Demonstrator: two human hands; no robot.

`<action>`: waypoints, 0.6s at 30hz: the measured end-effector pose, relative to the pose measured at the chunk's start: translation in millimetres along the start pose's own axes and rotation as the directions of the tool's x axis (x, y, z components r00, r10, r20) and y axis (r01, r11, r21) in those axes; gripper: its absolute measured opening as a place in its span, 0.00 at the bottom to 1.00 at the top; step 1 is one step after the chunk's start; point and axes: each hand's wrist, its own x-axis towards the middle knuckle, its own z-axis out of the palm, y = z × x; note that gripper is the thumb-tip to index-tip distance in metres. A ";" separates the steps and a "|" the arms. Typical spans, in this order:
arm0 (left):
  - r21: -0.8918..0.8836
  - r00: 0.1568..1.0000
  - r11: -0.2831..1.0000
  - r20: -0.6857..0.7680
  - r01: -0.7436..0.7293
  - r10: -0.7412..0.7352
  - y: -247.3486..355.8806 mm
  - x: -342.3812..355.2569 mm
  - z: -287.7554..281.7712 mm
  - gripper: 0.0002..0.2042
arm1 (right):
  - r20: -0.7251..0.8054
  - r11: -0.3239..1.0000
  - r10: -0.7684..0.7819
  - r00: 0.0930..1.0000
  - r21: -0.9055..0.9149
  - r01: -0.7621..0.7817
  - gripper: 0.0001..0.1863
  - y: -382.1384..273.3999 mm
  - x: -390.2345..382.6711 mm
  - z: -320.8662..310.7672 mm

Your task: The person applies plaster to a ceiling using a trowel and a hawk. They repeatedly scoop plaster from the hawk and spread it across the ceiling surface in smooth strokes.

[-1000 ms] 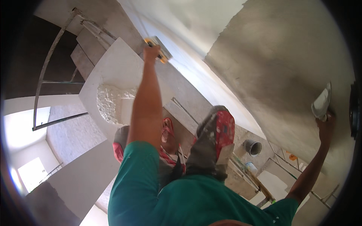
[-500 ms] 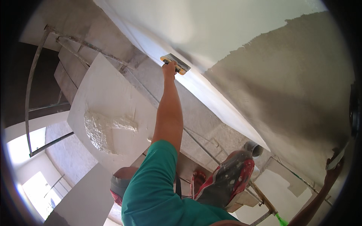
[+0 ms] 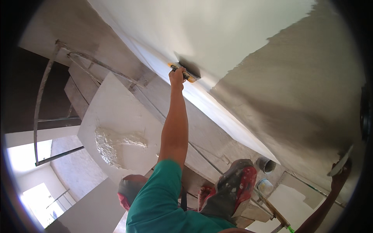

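Observation:
In my left hand (image 3: 177,76), at the end of the outstretched arm, the fingers are wrapped round a wide plastering trowel (image 3: 187,73) with yellow ends and a dark blade. Its blade lies at the wall's lower edge, with a dark shadow around it. Fresh pale plaster (image 3: 241,27) covers the upper part of the wall; a ragged line separates it from the bare grey-brown part (image 3: 295,73). At the far right, my right hand (image 3: 341,171) is closed on a flat pale-bladed scraper (image 3: 342,160) beside the wall. Its handle is hidden in the fingers.
On the left, a white board (image 3: 128,116) carries a spread heap of wet plaster (image 3: 110,145). Metal scaffold bars (image 3: 40,101) stand beyond it. Two buckets (image 3: 266,165) are near my paint-spotted knee (image 3: 233,186). A wooden pole (image 3: 276,209) lies at lower right.
The view has shifted slightly. My left hand has moved the trowel a little along the wall's edge, its blade now tilted more edge-on. In my right hand the scraper has turned slightly.

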 end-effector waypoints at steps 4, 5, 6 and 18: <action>-0.030 0.987 0.992 0.103 -0.120 0.122 113.6 -68.0 33.1 0.06 | -0.082 0.988 -0.053 0.995 -0.149 0.040 0.37 0.9 4.1 6.4; -0.034 0.980 0.984 0.088 -0.177 0.179 148.6 -91.8 42.3 0.07 | -0.055 0.985 -0.107 0.993 -0.141 0.099 0.37 8.4 8.2 10.8; 0.010 0.976 0.979 0.077 -0.204 0.203 182.4 -108.8 51.4 0.07 | -0.033 0.977 -0.163 0.986 -0.144 0.157 0.38 10.6 10.8 11.3; 0.142 0.745 0.737 0.246 -0.660 0.620 455.9 -338.6 100.4 0.10 | 0.117 0.890 -0.188 0.975 -0.398 0.220 0.24 -73.0 22.1 32.3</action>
